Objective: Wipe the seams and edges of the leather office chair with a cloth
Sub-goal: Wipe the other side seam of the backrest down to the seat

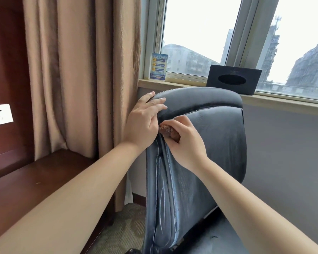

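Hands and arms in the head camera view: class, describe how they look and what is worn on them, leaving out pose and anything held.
Both forearms are bare as far as the frame shows, with no sleeves visible. The left hand and right hand wear no gloves, and no rings, watch or bracelet show. The fingernails are short and unpainted.

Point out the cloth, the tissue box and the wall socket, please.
cloth (168, 132): head view, on the brown wad showing between the hands.
tissue box (233, 80): head view, on its front face at the oval opening.
wall socket (0, 114): head view, on the white plate.

Head view, close above chair (206, 143)
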